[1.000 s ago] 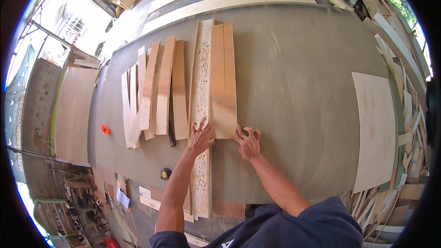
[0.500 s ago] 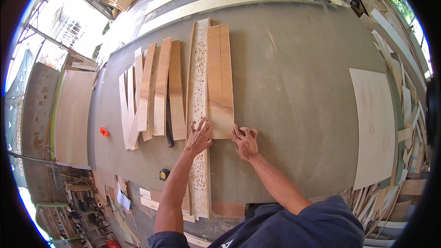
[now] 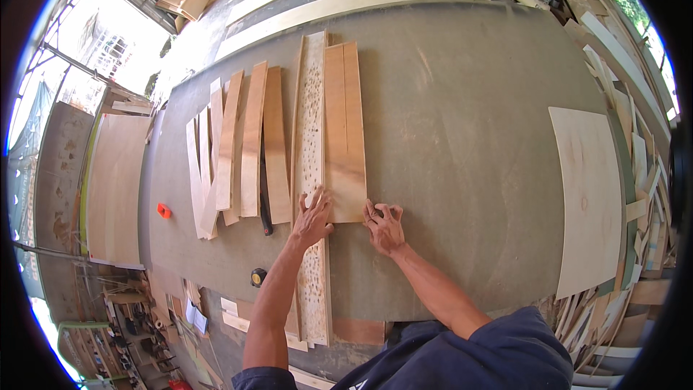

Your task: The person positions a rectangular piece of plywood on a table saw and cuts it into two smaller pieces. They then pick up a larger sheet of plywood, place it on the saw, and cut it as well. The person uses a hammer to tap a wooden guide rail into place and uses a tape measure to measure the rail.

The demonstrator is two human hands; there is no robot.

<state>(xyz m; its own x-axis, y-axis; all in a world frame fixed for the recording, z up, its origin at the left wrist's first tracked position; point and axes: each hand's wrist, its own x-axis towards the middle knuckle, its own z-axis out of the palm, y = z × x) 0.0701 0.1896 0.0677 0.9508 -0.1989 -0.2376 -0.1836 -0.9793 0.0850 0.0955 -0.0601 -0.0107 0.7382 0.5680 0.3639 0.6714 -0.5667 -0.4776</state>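
Note:
My left hand (image 3: 312, 219) lies with fingers spread over a long pale speckled board (image 3: 311, 123), its thumb beside the near left corner of a brown plywood panel (image 3: 345, 144). A lengthwise line runs along that panel, which lies against the speckled board's right side. At the panel's near right corner, my right hand (image 3: 385, 229) has its fingers curled and pinched together. Whatever is between those fingers is too hidden to name. Left of the speckled board lie several loose wood strips (image 3: 253, 144), with a dark-handled tool (image 3: 268, 224) partly under them.
The boards rest on a large grey-brown tabletop (image 3: 462, 144). A tape measure (image 3: 258, 276) and an orange object (image 3: 164, 210) lie to the left. A pale plywood sheet (image 3: 588, 202) lies at the right edge, near stacked offcuts (image 3: 653, 224). Long pale strips (image 3: 361, 1) lie beyond the far edge.
The whole view has shifted slightly. My right hand sits a touch farther up at the panel's corner, and a dark thing seen by its fingers is now mostly hidden. My left hand stays nearly in place.

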